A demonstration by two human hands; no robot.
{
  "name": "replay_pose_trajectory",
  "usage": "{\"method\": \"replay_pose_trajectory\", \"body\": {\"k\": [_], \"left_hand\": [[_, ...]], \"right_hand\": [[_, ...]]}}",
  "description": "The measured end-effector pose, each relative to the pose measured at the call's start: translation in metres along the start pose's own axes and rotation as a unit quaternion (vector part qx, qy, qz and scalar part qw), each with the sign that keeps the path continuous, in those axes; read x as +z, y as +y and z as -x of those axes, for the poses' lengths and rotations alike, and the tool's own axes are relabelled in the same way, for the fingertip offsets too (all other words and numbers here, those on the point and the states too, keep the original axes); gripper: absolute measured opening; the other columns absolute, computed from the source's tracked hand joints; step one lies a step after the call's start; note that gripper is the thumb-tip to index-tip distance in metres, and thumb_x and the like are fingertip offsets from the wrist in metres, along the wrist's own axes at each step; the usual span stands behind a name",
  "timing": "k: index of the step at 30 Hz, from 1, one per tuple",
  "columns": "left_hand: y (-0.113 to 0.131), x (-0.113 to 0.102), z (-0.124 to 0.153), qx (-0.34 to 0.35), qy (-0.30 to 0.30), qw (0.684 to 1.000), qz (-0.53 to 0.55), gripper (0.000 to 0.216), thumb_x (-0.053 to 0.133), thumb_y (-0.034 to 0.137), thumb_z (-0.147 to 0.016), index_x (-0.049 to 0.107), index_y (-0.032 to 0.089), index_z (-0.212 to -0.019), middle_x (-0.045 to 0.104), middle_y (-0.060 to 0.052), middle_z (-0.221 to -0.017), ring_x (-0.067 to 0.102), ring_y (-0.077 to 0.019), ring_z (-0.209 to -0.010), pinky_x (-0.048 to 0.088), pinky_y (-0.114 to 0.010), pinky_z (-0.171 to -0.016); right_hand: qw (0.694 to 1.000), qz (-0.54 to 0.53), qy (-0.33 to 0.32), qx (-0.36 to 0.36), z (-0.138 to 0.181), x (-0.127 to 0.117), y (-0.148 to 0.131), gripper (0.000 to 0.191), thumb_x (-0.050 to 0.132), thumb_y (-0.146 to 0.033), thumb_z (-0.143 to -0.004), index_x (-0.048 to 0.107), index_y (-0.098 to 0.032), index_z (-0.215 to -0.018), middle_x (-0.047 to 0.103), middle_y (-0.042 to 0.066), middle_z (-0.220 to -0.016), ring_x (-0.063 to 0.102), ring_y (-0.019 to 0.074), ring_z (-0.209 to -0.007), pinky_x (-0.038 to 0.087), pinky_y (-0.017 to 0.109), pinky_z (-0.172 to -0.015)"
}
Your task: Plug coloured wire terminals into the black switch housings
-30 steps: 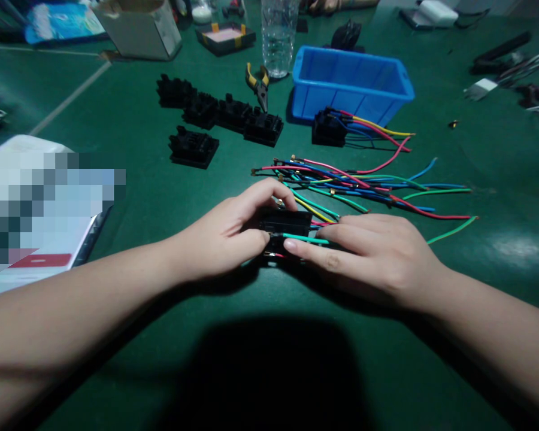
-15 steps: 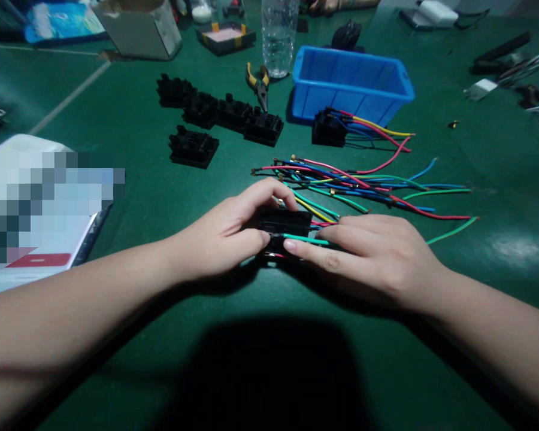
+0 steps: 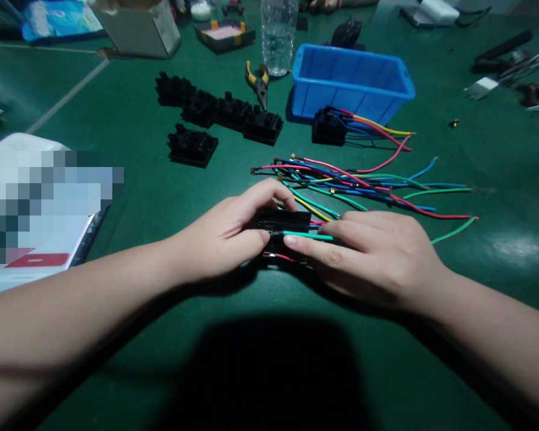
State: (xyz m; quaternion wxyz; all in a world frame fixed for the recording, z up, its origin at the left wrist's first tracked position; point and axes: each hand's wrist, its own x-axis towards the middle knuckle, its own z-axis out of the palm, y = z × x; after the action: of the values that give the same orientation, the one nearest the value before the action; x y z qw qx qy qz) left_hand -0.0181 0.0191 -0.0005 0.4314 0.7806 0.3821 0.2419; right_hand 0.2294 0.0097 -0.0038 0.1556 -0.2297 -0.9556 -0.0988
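Note:
A black connector block (image 3: 284, 222) rests on the green mat at the middle, gripped between the thumb and fingers of my left hand (image 3: 227, 233). My right hand (image 3: 372, 254) pinches a green wire (image 3: 308, 236) and holds its end against the block's near face. A red wire end sticks out under the block. Behind both hands lies a loose bundle of coloured wires (image 3: 354, 182) with metal terminals.
Several empty black connector blocks (image 3: 220, 114) stand in a row further back, one (image 3: 192, 145) apart. A wired block (image 3: 329, 127) sits by a blue bin (image 3: 353, 84). Pliers (image 3: 257, 82), a water bottle (image 3: 277, 36) and a cardboard box (image 3: 137, 27) are behind. Papers (image 3: 40, 233) lie left.
My right hand has slid slightly left with the green wire, closer to the block. The left hand and block stay put.

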Motion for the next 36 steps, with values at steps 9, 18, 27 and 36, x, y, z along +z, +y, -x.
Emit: {"method": "replay_pose_trajectory", "body": {"k": [9, 18, 27, 36], "left_hand": [[-0.0007, 0.0017, 0.0015, 0.000, 0.003, 1.000, 0.020, 0.032, 0.045, 0.019, -0.080, 0.051, 0.020, -0.112, 0.061, -0.004, -0.109, 0.060, -0.0242, -0.104, 0.049, -0.038, -0.089], [0.0006, 0.0049, 0.0004, -0.018, 0.027, 0.999, 0.023, 0.031, 0.047, 0.021, -0.080, 0.049, 0.019, -0.111, 0.061, -0.005, -0.109, 0.059, -0.0250, -0.103, 0.048, -0.040, -0.089], [0.0007, 0.0050, 0.0012, -0.049, 0.046, 0.997, 0.042, 0.034, 0.048, 0.021, -0.077, 0.049, 0.019, -0.111, 0.063, -0.005, -0.111, 0.061, -0.0253, -0.102, 0.051, -0.040, -0.087], [0.0009, 0.0059, 0.0007, -0.015, 0.036, 0.999, 0.032, 0.032, 0.047, 0.020, -0.079, 0.050, 0.018, -0.110, 0.063, -0.006, -0.113, 0.060, -0.0260, -0.106, 0.048, -0.042, -0.093]], "right_hand": [[0.999, 0.025, 0.000, 0.027, -0.0012, -0.0039, -0.0021, 0.040, 0.050, -0.034, -0.095, 0.056, -0.036, -0.135, 0.067, 0.001, -0.076, 0.052, 0.0137, -0.060, 0.028, 0.028, -0.055], [1.000, 0.000, -0.002, -0.003, -0.0024, -0.0034, 0.0007, 0.038, 0.053, -0.026, -0.095, 0.058, -0.029, -0.133, 0.072, 0.004, -0.100, 0.056, 0.0144, -0.070, 0.032, 0.027, -0.058], [1.000, 0.017, 0.024, -0.004, -0.0019, -0.0032, 0.0010, 0.042, 0.058, -0.021, -0.092, 0.057, -0.026, -0.133, 0.072, 0.005, -0.108, 0.061, 0.0160, -0.078, 0.039, 0.027, -0.062], [0.999, -0.019, 0.035, 0.020, -0.0036, -0.0035, -0.0015, 0.036, 0.058, -0.025, -0.090, 0.064, -0.024, -0.126, 0.072, 0.007, -0.106, 0.059, 0.0166, -0.076, 0.038, 0.028, -0.061]]}}
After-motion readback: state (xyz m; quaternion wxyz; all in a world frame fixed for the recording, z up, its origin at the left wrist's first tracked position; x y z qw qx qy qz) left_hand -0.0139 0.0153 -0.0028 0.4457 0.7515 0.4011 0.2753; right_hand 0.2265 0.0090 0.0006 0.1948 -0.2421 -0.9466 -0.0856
